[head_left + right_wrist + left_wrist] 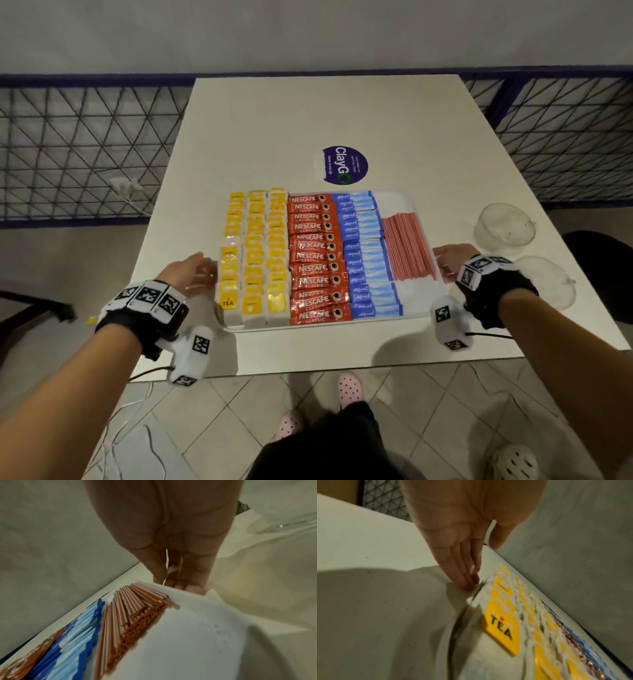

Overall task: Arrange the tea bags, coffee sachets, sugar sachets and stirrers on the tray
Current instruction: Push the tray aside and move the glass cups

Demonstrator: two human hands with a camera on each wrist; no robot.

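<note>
White tabletop [342,113] carries a white tray [421,294] near its front edge, filled in columns. Yellow-tagged tea bags [255,257] fill three rows on the left side, red coffee sachets [315,257] lie in a column beside them, blue sugar sachets [363,253] come next, and a bundle of reddish stirrers [407,246] lies on the right part. Two clear plastic cups [503,226] stand on the tabletop to the right of the tray, and a round purple sticker [345,165] sits behind it. The left hand [191,274] has straight fingers together, tips touching the tray's left rim. The right hand [452,258], fingers also straight and together, touches the right rim beside the stirrers.
</note>
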